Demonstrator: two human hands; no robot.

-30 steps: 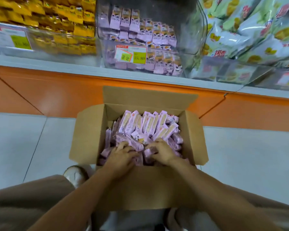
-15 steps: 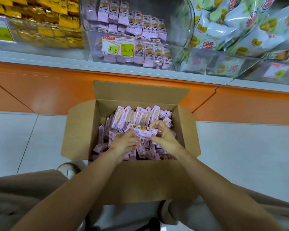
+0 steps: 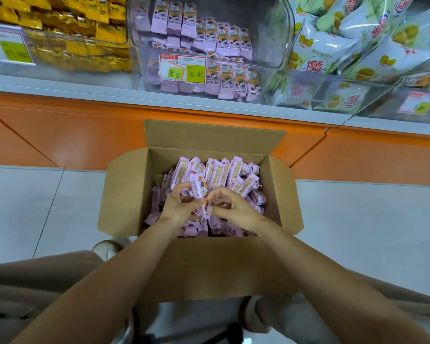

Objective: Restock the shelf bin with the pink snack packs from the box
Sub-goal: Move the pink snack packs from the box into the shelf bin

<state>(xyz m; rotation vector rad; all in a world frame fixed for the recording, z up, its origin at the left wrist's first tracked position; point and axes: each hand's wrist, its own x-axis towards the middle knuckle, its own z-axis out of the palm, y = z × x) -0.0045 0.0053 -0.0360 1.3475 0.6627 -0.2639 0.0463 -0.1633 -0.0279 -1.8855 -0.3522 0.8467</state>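
Pink snack packs [image 3: 216,175], heaped in box [image 3: 124,189] below shelf bin [image 3: 271,78]: left hand [image 3: 178,207] and right hand [image 3: 233,209] pinch several at box centre, apparently bunching a handful for transfer.

The box [image 3: 209,269] is sitting on the floor [image 3: 23,207] before the shelf [image 3: 60,85], packs [image 3: 219,170] lying in it. The bin [image 3: 271,45] is standing on the shelf behind the box, bags [image 3: 358,45] lying to its right.

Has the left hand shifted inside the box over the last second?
Yes. The left hand has moved away from the near wall of the cardboard box toward its middle, where it holds a pink snack pack together with the right hand.
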